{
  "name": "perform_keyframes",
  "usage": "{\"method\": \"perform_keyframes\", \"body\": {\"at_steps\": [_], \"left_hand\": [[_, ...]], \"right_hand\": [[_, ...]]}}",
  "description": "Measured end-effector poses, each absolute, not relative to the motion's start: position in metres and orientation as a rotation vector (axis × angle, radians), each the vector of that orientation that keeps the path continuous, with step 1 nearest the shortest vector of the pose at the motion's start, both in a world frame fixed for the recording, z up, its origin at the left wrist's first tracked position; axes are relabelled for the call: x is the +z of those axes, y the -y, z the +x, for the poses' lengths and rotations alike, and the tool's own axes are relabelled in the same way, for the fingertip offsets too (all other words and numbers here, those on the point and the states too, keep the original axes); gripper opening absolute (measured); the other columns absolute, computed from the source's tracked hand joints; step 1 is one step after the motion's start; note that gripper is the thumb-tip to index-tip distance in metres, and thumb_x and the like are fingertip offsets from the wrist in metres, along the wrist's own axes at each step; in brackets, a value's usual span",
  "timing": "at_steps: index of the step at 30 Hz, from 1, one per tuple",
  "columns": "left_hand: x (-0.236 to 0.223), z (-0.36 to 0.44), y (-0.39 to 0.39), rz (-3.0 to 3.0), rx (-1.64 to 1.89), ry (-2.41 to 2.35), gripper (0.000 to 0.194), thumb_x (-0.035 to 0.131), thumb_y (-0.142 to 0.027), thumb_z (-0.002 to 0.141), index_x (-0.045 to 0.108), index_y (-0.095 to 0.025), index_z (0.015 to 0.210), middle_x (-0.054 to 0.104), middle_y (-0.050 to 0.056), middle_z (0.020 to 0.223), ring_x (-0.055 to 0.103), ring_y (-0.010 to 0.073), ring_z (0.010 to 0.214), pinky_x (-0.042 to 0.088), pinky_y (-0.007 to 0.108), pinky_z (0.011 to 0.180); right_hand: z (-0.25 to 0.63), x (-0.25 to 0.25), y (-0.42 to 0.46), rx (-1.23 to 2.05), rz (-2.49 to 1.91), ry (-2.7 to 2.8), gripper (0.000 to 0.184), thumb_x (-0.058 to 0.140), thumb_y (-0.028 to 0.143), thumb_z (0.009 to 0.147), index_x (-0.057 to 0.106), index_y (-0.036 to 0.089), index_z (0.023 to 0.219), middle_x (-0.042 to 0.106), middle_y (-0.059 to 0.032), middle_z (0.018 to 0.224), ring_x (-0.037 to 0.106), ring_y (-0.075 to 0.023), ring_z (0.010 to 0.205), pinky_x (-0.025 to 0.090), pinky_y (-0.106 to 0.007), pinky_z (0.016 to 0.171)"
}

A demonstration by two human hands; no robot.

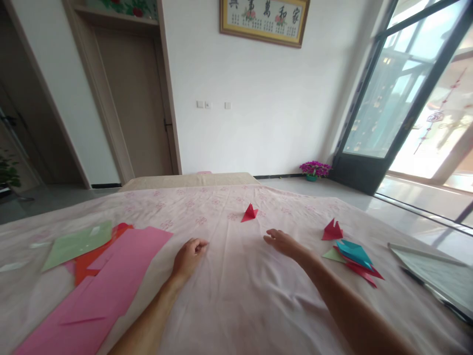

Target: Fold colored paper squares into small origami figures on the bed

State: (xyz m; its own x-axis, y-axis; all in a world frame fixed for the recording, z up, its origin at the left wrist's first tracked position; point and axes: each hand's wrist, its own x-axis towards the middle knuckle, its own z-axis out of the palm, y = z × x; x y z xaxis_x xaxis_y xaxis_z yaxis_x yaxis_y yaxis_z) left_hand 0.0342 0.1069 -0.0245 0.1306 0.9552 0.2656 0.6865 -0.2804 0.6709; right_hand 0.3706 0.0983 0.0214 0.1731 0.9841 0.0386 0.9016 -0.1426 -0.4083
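A small red folded-paper figure (250, 213) stands on the pale pink patterned cloth (236, 286), a little beyond and between my hands. My left hand (190, 257) rests on the cloth with its fingers curled in, and nothing shows in it. To its left lie pink paper sheets (121, 281), partly over orange-red paper (88, 256) and a light green sheet (79, 244). Bent slightly, the fingers of my right hand (281, 241) are apart and hold nothing; it is the hand nearest the red figure, without touching it.
On the right stand another red folded-paper piece (332, 230) and a blue folded-paper piece (355, 254) lying over red and green ones. Farther right are a whitish flat board (436, 271) and a dark pen-like object (413, 276). A beige-covered surface (192, 181) adjoins the far edge.
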Motion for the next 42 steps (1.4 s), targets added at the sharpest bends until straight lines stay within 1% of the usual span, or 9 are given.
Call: {"method": "perform_keyframes", "body": {"at_steps": [3,6,9,11,15,20,25,30,42], "left_hand": [[-0.022,0.036,-0.102,2.19,0.832,-1.534,0.032,0.051,-0.02,0.082,0.068,-0.025,0.109,0.065,0.005,0.111,0.058,0.0193,0.105,0.042,0.03,0.094],[-0.022,0.033,-0.087,2.335,0.713,-1.489,0.039,0.05,-0.026,0.086,0.061,-0.029,0.123,0.058,0.007,0.125,0.052,0.0234,0.117,0.034,0.037,0.104],[-0.023,0.025,-0.062,2.438,0.618,-1.43,0.045,0.049,-0.032,0.088,0.053,-0.03,0.133,0.048,0.007,0.141,0.041,0.026,0.13,0.025,0.041,0.11],[-0.023,0.015,-0.042,2.515,0.527,-1.4,0.047,0.046,-0.036,0.09,0.048,-0.031,0.137,0.04,0.006,0.149,0.032,0.0258,0.138,0.02,0.043,0.113],[-0.025,-0.012,-0.007,2.665,0.334,-1.427,0.051,0.036,-0.044,0.095,0.037,-0.031,0.144,0.03,0.006,0.155,0.024,0.0252,0.143,0.017,0.045,0.115],[-0.034,-0.047,0.025,2.746,0.326,-1.484,0.052,0.033,-0.047,0.096,0.035,-0.033,0.146,0.03,0.005,0.155,0.027,0.0248,0.142,0.022,0.045,0.114],[-0.039,-0.053,0.037,2.808,0.54,-1.533,0.048,0.035,-0.045,0.096,0.04,-0.034,0.142,0.041,0.005,0.149,0.037,0.0234,0.137,0.029,0.044,0.113],[-0.031,-0.046,0.038,2.812,0.63,-1.55,0.043,0.043,-0.038,0.094,0.05,-0.029,0.135,0.051,0.006,0.141,0.046,0.0232,0.13,0.036,0.043,0.109],[-0.029,-0.044,0.04,2.788,0.715,-1.562,0.039,0.046,-0.033,0.092,0.054,-0.026,0.13,0.056,0.007,0.135,0.052,0.0226,0.124,0.041,0.042,0.107]], "right_hand": [[0.354,0.015,-0.047,0.331,-2.04,2.018,0.043,0.051,0.046,0.092,0.053,0.028,0.131,0.055,-0.0119,0.132,0.051,-0.0298,0.119,0.04,-0.046,0.097],[0.334,0.001,-0.01,0.277,-2.05,2.118,0.045,0.047,0.046,0.092,0.05,0.034,0.135,0.041,-0.0071,0.148,0.037,-0.0316,0.133,0.03,-0.05,0.104],[0.318,-0.014,0.009,0.16,-2.121,2.103,0.058,0.035,0.051,0.094,0.035,0.025,0.147,0.025,-0.0097,0.156,0.015,-0.0312,0.144,0.011,-0.054,0.112],[0.312,-0.021,0.014,0.089,-2.156,2.083,0.061,0.029,0.052,0.096,0.028,0.024,0.15,0.021,-0.0089,0.157,0.01,-0.0289,0.145,0.005,-0.052,0.114],[0.311,-0.026,0.014,0.013,-2.199,2.064,0.06,0.027,0.054,0.096,0.028,0.027,0.15,0.023,-0.0068,0.157,0.013,-0.0275,0.144,0.005,-0.05,0.114],[0.31,-0.025,0.014,-0.048,-2.212,2.039,0.059,0.025,0.054,0.096,0.03,0.028,0.149,0.027,-0.0059,0.156,0.017,-0.0259,0.143,0.008,-0.049,0.113],[0.31,-0.025,0.014,-0.092,-2.183,2.035,0.057,0.025,0.053,0.096,0.032,0.029,0.147,0.03,-0.0058,0.154,0.021,-0.0251,0.141,0.009,-0.047,0.113],[0.312,-0.028,0.013,-0.095,-2.157,2.03,0.058,0.024,0.055,0.095,0.034,0.027,0.146,0.031,-0.0064,0.153,0.021,-0.0261,0.141,0.009,-0.048,0.112],[0.311,-0.029,0.015,-0.087,-2.157,2.049,0.06,0.025,0.051,0.097,0.032,0.022,0.148,0.028,-0.0089,0.155,0.017,-0.0277,0.143,0.007,-0.049,0.114]]}}
